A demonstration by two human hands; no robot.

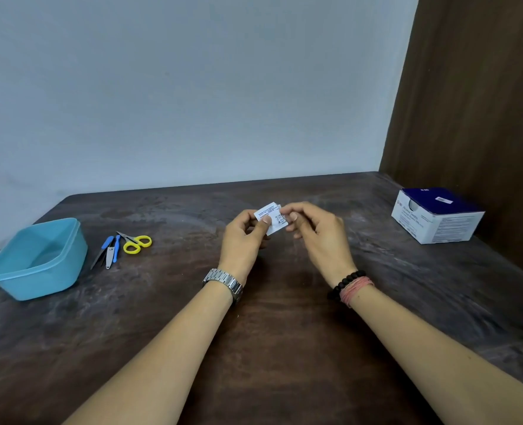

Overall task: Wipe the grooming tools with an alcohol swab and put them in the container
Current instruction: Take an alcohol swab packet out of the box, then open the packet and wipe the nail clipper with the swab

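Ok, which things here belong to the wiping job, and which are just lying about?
Job:
swab packet, pinched by both hands
yellow scissors
blue-handled tools
blue container
swab box

Lying about:
nothing loose; only a wristwatch and bracelets, worn

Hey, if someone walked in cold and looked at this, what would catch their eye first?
Probably the two hands mid-table, left hand and right hand, pinching a small white swab packet between them. Next, the light blue container at the left edge, with the yellow-handled scissors and blue-handled tools just right of it. A white-and-blue box sits far right.
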